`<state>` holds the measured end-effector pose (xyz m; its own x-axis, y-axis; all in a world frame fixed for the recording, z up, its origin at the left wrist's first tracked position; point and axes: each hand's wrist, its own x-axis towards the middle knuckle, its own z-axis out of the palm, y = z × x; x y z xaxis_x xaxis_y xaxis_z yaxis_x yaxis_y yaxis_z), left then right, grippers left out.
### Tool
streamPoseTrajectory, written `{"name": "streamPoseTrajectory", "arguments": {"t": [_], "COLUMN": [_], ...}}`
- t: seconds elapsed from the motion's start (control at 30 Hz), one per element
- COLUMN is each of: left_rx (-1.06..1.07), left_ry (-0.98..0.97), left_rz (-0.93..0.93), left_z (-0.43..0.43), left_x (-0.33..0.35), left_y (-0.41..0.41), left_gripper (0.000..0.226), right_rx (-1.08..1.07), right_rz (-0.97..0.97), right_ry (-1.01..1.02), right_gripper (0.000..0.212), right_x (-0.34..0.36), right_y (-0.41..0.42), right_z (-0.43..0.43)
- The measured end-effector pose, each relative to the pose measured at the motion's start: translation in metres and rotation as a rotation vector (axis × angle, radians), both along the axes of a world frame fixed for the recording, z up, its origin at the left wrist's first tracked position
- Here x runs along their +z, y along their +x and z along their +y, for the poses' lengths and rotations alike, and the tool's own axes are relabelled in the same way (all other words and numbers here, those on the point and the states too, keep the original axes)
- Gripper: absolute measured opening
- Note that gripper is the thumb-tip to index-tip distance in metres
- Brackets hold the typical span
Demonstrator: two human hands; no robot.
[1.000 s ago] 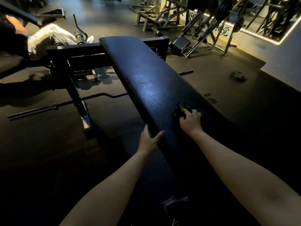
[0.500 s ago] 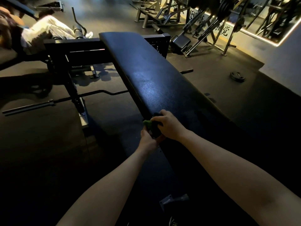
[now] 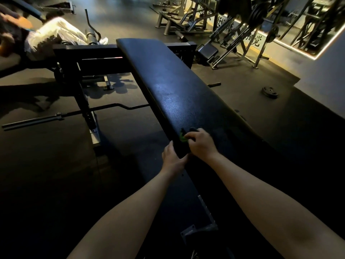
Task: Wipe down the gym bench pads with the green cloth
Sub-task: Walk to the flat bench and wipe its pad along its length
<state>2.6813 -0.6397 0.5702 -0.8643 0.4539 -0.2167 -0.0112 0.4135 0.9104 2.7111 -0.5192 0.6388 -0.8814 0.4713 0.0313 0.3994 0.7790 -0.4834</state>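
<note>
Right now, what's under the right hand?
A green cloth, only its edge showing, on the bench pad. The right hand covers the rest of it.

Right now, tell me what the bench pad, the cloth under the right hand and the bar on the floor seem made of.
Bench pad: likely vinyl or faux leather, black, with a pebbled grain and a soft sheen under the light.
Green cloth: soft fabric, bunched in the right hand; the weave is too small to tell.
Floor bar: metal, probably steel, with a dull grey gleam.
</note>
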Motion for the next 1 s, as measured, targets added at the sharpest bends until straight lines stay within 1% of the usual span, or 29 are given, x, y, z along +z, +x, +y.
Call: {"name": "streamPoseTrajectory", "arguments": {"t": [0.1, 0.13, 0.2, 0.27, 0.37, 0.47, 0.5, 0.63, 0.7, 0.77, 0.87, 0.93, 1.0], "left_rx": [0.009, 0.01, -0.019, -0.069, -0.152, -0.187, -0.18, -0.124, -0.1, -0.082, -0.062, -0.032, -0.007], "left_ry": [0.003, 0.007, -0.013, -0.061, -0.184, -0.375, -0.404, -0.388, -0.411, -0.453, -0.537, -0.58, -0.6], "left_rz": [0.048, 0.075, 0.157, 0.293, 0.415, 0.463, 0.458, 0.411, 0.418, 0.424, 0.424, 0.424, 0.452], "left_z": [0.0, 0.001, 0.003, 0.01, 0.024, 0.035, 0.035, 0.04, 0.044, 0.045, 0.056, 0.067, 0.075], "left_x": [0.005, 0.006, 0.01, 0.017, 0.028, 0.033, 0.032, 0.025, 0.023, 0.025, 0.036, 0.045, 0.05], "left_y": [0.0, 0.001, 0.002, 0.001, -0.002, 0.001, 0.003, 0.013, 0.014, 0.014, 0.013, 0.01, 0.01], "left_gripper": [0.075, 0.075, 0.082, 0.087, 0.088, 0.077, 0.074, 0.067, 0.065, 0.065, 0.062, 0.058, 0.056], "right_rx": [0.177, 0.202, 0.216, 0.205, 0.143, 0.039, -0.006, -0.208, -0.236, -0.164, 0.113, 0.283, 0.324], "right_rz": [-0.004, -0.005, -0.002, -0.028, -0.061, -0.093, -0.114, -0.173, -0.161, -0.086, 0.031, -0.03, -0.081], "right_ry": [0.002, 0.016, 0.036, 0.024, 0.049, 0.1, 0.108, 0.079, 0.072, 0.061, 0.024, 0.022, 0.078], "right_gripper": [0.026, 0.027, 0.03, 0.03, 0.03, 0.033, 0.035, 0.038, 0.038, 0.036, 0.033, 0.036, 0.041], "right_x": [-0.006, -0.007, -0.005, 0.0, 0.007, 0.007, 0.007, 0.006, 0.006, 0.005, 0.001, -0.003, -0.008], "right_y": [0.006, 0.01, 0.015, 0.015, 0.016, 0.029, 0.035, 0.051, 0.049, 0.038, 0.017, 0.008, 0.005], "right_z": [-0.017, -0.014, -0.003, 0.012, 0.04, 0.081, 0.097, 0.152, 0.159, 0.145, 0.107, 0.088, 0.088]}}
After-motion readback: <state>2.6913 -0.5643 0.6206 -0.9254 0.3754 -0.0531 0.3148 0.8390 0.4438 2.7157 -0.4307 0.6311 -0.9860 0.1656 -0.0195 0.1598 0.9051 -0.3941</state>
